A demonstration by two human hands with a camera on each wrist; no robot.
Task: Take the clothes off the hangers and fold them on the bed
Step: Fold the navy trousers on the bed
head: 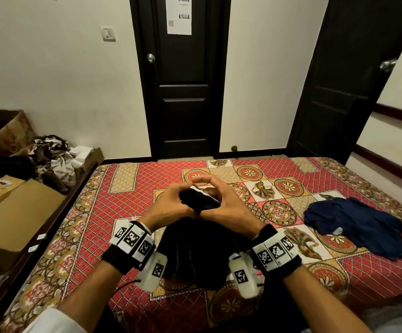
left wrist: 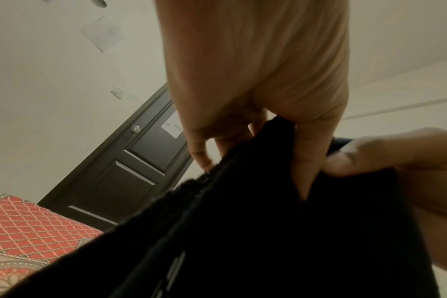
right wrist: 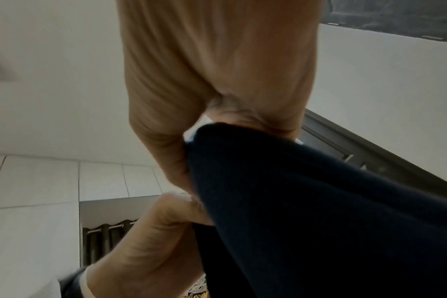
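Holding: both hands are raised over the near middle of the bed (head: 127, 188) with a dark garment (head: 195, 251) bunched between them; its top edge is up at the fingers and the rest hangs down toward the person.
Left hand: the left hand (head: 171, 203) has fingers curled round the upper edge of the cloth, thumb pressing it from the near side.
Right hand: the right hand (head: 226, 205) pinches the same edge just beside the left, fingers curled over it.
Hanger: none shows in any view, so this piece looks already off it; a white strip peeks out at the top of the cloth, and I cannot tell what it is.
Done so far: a navy garment (head: 353, 227) lies on the bedspread to the right, well apart from the hands, loosely laid rather than neatly squared.
Left to do: by my judgement the dark piece is not yet laid flat or folded.
Beyond the bed: cardboard boxes (head: 15, 212) and a heap of crumpled cloth (head: 53, 155) sit to the left.
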